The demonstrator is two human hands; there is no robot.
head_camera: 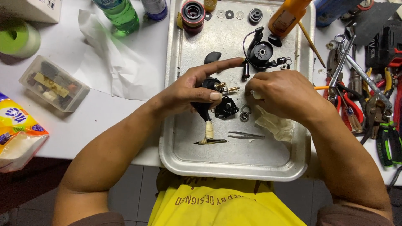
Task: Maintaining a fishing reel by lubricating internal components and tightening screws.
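Observation:
Over a metal tray [234, 165], my left hand [192, 90] grips a black fishing reel body [206, 106] with a brass shaft pointing right; its index finger is stretched out. My right hand [284, 94] is closed around a crumpled pale cloth [274, 123], its fingertips close to the shaft tip. On the tray lie a black side cover [227, 108], a small ring bearing [244, 116], tweezers [246, 134] and a black rotor with bail wire [261, 53].
An orange bottle [287, 16], a spool [192, 13] and washers sit at the tray's far end. Pliers, wrenches and screwdrivers [360, 83] crowd the right. On the left are white paper [111, 62], a clear parts box [53, 83], a green bottle [119, 14] and a wipes pack [16, 129].

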